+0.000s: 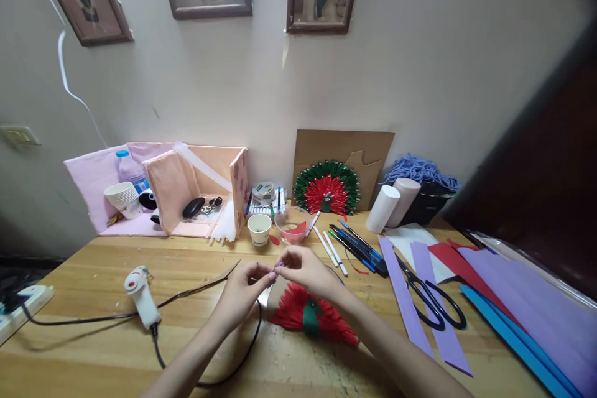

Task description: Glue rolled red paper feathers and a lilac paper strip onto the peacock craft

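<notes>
My left hand (245,289) and my right hand (305,270) meet above the middle of the table, fingertips pinched together. Between them is a small purple piece (278,265), mostly hidden by the fingers; it looks like foam or felt. Just below my right hand lies a red fan-shaped craft (291,310) with a green bird-like body (311,317) at its centre, partly covered by my right forearm. A white paper cup (259,230) and a clear plastic bowl (293,227) holding red pieces stand beyond my hands.
A glue gun (142,298) with a black cord lies left. Black-handled scissors (429,298), purple strips (405,298) and coloured sheets (536,298) cover the right side. Several pens (357,245) lie mid-right. A finished-looking red-green peacock (326,193) leans on cardboard (342,146) at the back.
</notes>
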### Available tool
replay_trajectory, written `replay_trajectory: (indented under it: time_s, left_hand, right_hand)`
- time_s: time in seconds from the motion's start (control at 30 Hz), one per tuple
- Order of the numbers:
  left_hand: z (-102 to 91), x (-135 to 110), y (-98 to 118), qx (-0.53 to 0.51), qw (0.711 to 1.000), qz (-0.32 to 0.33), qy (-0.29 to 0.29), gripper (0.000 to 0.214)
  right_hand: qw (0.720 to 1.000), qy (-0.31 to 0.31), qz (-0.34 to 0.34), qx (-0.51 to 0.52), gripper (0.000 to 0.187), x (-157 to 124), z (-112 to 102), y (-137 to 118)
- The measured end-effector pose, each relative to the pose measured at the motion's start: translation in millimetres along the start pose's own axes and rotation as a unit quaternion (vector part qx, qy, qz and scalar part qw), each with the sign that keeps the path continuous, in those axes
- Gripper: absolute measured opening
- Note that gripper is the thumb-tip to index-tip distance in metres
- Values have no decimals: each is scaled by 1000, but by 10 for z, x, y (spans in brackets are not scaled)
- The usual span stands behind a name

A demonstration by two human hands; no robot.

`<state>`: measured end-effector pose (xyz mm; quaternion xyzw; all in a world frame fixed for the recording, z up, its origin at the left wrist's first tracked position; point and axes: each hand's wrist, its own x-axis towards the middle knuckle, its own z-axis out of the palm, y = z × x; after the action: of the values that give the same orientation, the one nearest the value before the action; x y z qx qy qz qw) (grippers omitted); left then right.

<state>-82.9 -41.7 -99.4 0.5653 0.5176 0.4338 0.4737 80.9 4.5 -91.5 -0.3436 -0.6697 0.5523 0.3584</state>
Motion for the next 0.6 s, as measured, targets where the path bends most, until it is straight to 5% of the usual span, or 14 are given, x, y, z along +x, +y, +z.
replay_trajectory:
  time_s: [0.33,0.6]
  left_hand:
    - [246,203,375,-81,996,18,-25,30]
    - [187,223,466,-36,997,41,-54,26]
  right_hand:
    - [998,38,-33,44,27,-43,-333,-360]
    - [998,32,-32,34,27,-43,-380,-405]
